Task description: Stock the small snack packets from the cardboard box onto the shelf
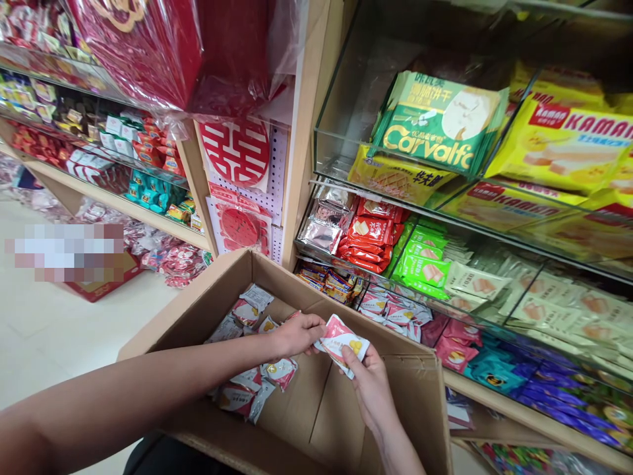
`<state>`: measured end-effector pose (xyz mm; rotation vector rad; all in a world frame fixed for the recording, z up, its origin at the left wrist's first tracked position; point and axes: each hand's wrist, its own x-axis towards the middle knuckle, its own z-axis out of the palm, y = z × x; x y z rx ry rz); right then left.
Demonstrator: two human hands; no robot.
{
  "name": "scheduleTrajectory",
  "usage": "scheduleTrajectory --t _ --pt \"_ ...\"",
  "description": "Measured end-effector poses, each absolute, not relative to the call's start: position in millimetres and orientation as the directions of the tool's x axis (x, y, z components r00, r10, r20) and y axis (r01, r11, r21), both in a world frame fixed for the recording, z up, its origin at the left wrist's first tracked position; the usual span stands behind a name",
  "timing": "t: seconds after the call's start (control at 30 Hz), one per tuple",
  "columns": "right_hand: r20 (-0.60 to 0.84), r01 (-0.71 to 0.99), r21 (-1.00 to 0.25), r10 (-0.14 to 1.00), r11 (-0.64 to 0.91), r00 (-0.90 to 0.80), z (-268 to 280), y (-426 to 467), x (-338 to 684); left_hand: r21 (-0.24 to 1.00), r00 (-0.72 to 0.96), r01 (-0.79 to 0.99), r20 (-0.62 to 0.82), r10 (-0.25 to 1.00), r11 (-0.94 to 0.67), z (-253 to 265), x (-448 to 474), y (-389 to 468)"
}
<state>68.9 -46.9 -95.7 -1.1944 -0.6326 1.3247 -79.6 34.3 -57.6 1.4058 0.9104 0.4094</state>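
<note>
From the head camera, you look down into an open cardboard box (410, 389). Your left arm (163, 382) reaches in across its near left corner, the forearm almost straight, the back of the left hand (297, 334) turned up. Thumb and fingertips are pinched together at the left corner of a small pink and white packet (341, 340). Your right forearm (398, 445) rises from the near edge, toward the right corner. The right hand (373, 389) is closed on the packet's right end, thumb flat on top, fingers curled underneath. Between both hands, the packet is held face up and slightly tilted, above the box's floor near the far edge. It shows a yellow round picture; its small writing is too fine to read.

Similar loose packets (281, 371) lie inside, toward the box's left edge.

Beyond the far edge stand shelves (494, 400). A green packet (430, 128) there reads "Carvalf", its last letter cut off, with Chinese characters above. Beside it, yellow packets (558, 148) read "KAMAN" in red. Past the box's far left corner, a red sign (235, 152) bears a double-happiness character.
</note>
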Motion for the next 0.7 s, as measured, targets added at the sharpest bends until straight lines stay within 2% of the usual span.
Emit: scheduleTrajectory --t 0.1,0.17,0.33,0.43,0.5,0.53,0.57,0.63,0.7 --pt "-0.255 -0.402 -0.901 0.949 -0.163 0.186 -91.4 -46.4 65.3 0.943 0.619 0.321 -0.142 0.772 -0.084 -53.6 -79.0 27.6" --pt "-0.261 -0.450 -0.879 0.950 -0.160 0.173 -88.8 -46.5 63.9 0.909 0.598 0.373 -0.084 0.797 -0.184 -50.8 -78.9 24.6" --pt "-0.348 -0.635 -0.745 0.931 -0.206 0.106 -86.3 -49.1 62.3 0.883 0.539 0.401 -0.010 0.842 -0.246 -49.4 -74.0 21.2" --pt "-0.349 -0.673 -0.720 0.927 -0.171 0.137 -84.0 -50.5 55.8 0.917 0.530 0.373 -0.086 0.844 -0.141 -51.2 -71.0 20.2" --pt "-0.301 -0.622 -0.770 0.940 -0.142 0.158 -79.4 -50.4 53.2 0.918 0.558 0.392 -0.187 0.808 -0.058 -48.7 -72.2 22.0" --pt "-0.274 -0.573 -0.809 0.947 -0.133 0.168 -76.3 -49.9 54.9 0.909 0.581 0.410 -0.198 0.790 -0.074 -45.2 -74.0 24.4" --pt "-0.246 -0.507 -0.854 0.951 -0.120 0.190 -72.9 -48.9 60.1 0.893 0.606 0.426 -0.161 0.779 -0.146 -40.2 -76.7 28.0" --pt "-0.165 -0.318 -0.946 0.937 -0.063 0.307 -66.9 -45.8 83.2 0.793 0.664 0.438 0.034 0.747 -0.424 -27.0 -83.8 38.9" --pt "-0.042 -0.065 -0.998 0.865 -0.010 0.500 -64.3 -41.1 123.1 0.553 0.717 0.441 0.257 0.648 -0.707 -14.5 -91.8 53.5"
